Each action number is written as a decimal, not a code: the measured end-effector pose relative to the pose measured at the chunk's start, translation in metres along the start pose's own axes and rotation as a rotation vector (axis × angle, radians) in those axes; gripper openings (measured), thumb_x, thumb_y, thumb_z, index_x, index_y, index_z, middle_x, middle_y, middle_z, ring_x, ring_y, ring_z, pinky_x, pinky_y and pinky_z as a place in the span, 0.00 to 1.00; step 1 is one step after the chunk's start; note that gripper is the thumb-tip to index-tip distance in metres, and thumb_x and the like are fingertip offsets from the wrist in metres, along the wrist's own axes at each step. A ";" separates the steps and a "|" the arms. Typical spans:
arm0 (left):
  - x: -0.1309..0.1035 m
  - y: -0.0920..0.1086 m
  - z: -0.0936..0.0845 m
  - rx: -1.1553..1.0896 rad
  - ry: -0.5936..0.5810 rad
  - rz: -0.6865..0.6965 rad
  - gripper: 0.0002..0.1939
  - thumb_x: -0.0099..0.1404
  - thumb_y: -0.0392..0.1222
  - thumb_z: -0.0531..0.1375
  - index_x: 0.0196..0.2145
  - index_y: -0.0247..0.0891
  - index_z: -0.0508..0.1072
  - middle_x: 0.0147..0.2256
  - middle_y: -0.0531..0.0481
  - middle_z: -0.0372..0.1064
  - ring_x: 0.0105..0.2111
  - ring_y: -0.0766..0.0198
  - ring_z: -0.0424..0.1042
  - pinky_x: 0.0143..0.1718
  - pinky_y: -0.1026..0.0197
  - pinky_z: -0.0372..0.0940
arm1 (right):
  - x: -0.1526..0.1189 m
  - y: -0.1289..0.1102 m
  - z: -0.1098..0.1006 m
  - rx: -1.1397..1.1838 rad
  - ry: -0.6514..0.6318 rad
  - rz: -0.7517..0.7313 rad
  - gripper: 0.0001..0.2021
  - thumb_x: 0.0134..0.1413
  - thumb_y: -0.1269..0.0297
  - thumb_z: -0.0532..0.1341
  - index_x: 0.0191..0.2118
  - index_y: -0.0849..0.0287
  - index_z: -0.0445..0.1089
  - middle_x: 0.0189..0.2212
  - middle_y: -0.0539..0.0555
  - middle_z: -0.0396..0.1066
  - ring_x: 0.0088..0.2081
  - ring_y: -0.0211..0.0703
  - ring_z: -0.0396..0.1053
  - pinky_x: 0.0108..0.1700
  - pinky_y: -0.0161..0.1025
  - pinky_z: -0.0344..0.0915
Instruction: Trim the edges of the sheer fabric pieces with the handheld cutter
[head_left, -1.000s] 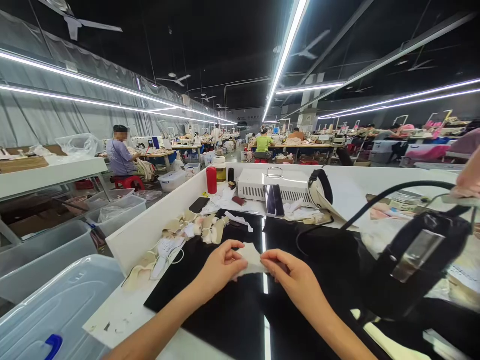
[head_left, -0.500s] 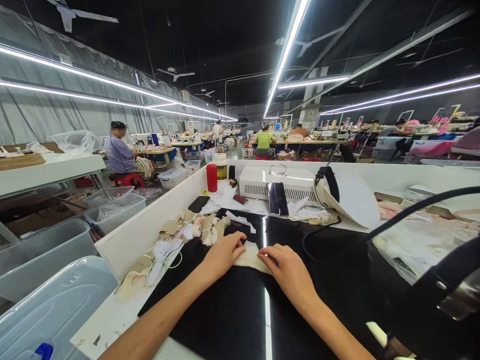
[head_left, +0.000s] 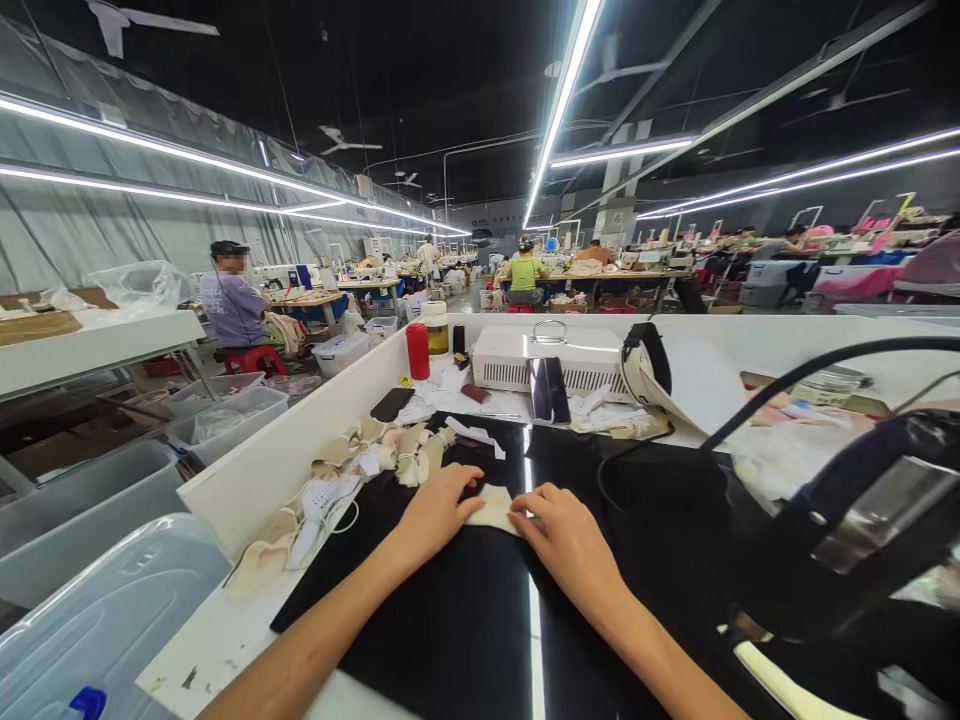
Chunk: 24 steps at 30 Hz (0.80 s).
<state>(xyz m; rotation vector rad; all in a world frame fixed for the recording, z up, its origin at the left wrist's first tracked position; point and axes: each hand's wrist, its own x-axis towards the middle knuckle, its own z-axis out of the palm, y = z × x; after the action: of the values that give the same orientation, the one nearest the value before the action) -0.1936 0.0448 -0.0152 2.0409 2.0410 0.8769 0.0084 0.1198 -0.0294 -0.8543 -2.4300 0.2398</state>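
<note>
Cream fabric piece [head_left: 493, 508]: flat on glossy black board [head_left: 450, 610]; judged unfinished. Left hand [head_left: 433, 510]: thumb at left edge, fingers parted. Right hand [head_left: 566, 530]: fingers bunched at right edge, pinch unclear. Beige pieces [head_left: 417, 456], heaped leftward: whether done, cannot tell.

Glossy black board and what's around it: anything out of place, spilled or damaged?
No spill or damage stands out. A white strip lies aslant near the far edge of the black board, beyond the cream piece, and beige pieces are heaped untidily at the board's far left; both look like clutter.
</note>
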 end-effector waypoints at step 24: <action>-0.057 0.115 0.038 -0.043 -0.191 0.488 0.14 0.78 0.37 0.51 0.51 0.44 0.75 0.41 0.50 0.76 0.39 0.61 0.78 0.42 0.61 0.73 | -0.209 0.064 -0.158 0.096 -0.104 0.325 0.07 0.68 0.57 0.62 0.42 0.49 0.78 0.38 0.52 0.78 0.40 0.48 0.77 0.42 0.39 0.73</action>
<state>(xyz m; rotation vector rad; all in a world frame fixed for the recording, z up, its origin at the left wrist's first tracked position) -0.0707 -0.0071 -0.0094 2.5329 1.4375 0.7406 0.2645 0.0375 -0.0109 -1.2174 -2.3403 0.5283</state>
